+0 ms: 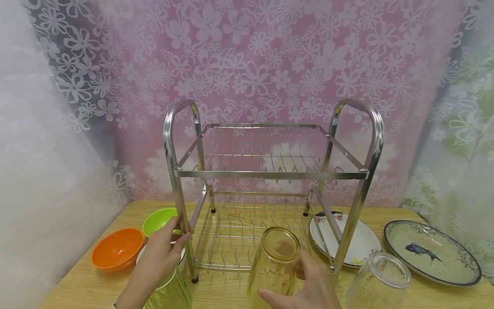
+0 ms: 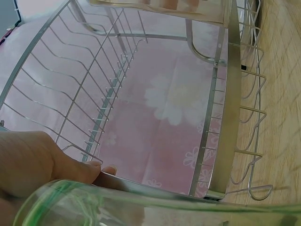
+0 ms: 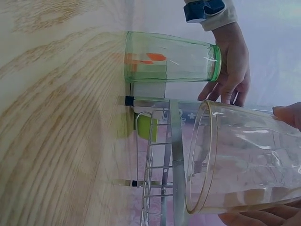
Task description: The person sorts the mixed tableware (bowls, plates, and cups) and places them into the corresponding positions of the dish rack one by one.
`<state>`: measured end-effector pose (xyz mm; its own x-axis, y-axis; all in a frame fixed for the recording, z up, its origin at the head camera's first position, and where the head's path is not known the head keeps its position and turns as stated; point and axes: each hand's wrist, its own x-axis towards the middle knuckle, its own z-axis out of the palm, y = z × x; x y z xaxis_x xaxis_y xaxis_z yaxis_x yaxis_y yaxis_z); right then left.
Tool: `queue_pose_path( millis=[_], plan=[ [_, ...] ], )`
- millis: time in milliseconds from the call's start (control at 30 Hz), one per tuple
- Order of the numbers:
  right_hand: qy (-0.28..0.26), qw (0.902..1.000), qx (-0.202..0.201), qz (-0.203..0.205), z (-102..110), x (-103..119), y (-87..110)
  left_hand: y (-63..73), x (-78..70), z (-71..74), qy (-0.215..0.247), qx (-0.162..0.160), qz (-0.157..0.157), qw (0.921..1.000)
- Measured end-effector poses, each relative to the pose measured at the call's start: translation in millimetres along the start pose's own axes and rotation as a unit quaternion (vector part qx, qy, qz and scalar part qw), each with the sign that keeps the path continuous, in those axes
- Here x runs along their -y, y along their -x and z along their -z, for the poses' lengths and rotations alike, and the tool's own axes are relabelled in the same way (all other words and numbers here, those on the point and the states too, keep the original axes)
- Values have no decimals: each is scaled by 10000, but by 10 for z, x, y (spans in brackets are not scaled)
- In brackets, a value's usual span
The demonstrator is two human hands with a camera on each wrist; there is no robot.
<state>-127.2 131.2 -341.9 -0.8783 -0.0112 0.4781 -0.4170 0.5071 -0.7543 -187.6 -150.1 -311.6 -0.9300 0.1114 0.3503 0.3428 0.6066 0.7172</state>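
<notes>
My left hand [image 1: 160, 249] grips the front left post of a two-tier metal dish rack [image 1: 270, 175], its thumb and a fingertip at the frame in the left wrist view. In my right hand [image 1: 308, 283] is an amber drinking glass [image 1: 272, 270], held mouth down in front of the rack's lower tier. The right wrist view shows the wide rim of this amber glass [image 3: 200, 160] raised off the tabletop, fingers on both sides. A green drinking glass [image 3: 171, 59] stands mouth down on the table below my left hand.
Left of the rack are an orange bowl [image 1: 117, 249], a lime green bowl [image 1: 158, 219] and a partly hidden white bowl. A clear glass [image 1: 378, 283] stands at the right front. Behind it lie a white plate [image 1: 359, 242] and a fish-patterned plate [image 1: 444, 257]. A floral curtain [image 1: 254, 64] hangs behind.
</notes>
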Motion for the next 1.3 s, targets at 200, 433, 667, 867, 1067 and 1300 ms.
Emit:
queue_pose_path(
  millis=[200,433,667,867,1067,1300],
  plan=[
    [114,9996,-64,-253,-15,66,-13,19,-7,3,32,-18,38,10000],
    [-92,9996,77,-257,-34,83,-44,27,-3,-4,86,-51,32,9999],
    [4,9989,162,-435,-55,85,-75,22,0,-10,112,-45,9,9999],
    [-320,9981,370,-370,-74,66,-104,17,-2,-13,91,-77,-37,9999],
    [-446,9975,423,-337,-99,56,-137,18,-7,-9,83,-68,-48,9999],
    [-414,9983,403,-73,-154,35,-186,7,-10,-1,91,-85,-132,9998]
  ],
)
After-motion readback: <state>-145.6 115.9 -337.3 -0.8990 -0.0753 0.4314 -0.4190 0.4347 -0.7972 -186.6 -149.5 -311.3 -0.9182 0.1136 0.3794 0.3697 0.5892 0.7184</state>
